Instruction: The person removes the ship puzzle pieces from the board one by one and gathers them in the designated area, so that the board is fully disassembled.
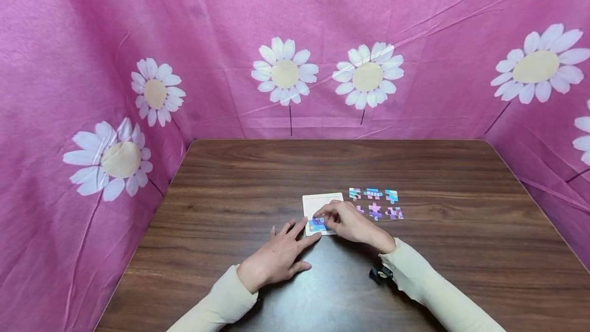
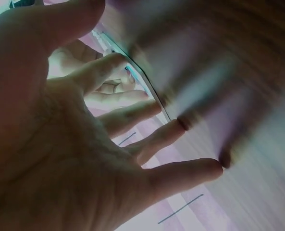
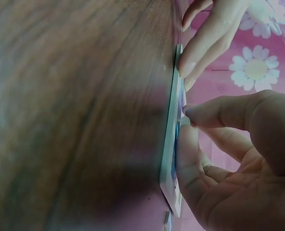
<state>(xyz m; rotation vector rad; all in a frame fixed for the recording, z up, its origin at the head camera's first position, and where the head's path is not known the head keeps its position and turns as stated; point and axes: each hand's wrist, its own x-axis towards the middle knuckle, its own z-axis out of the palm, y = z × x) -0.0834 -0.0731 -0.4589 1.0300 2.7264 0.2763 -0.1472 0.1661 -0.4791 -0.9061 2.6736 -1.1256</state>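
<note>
A small white puzzle tray [image 1: 314,203] lies on the wooden table, with blue and purple puzzle pieces in its near part. My left hand [image 1: 278,256] is spread flat, two fingertips touching the tray's left and near edges. In the left wrist view the fingers of the left hand [image 2: 104,130] are straight and apart. Over the tray, my right hand [image 1: 349,222] pinches a purple puzzle piece [image 1: 317,222] between thumb and fingertips, low against the tray. The right wrist view shows the right hand [image 3: 238,154] with thumb and finger close together; most of the piece is hidden there.
Several loose puzzle pieces [image 1: 373,193] lie in two rows right of the tray, one partly hidden by the right hand. A black device [image 1: 380,274] sits at the right wrist. Pink flowered cloth [image 1: 322,14] hangs around the wooden table [image 1: 221,183].
</note>
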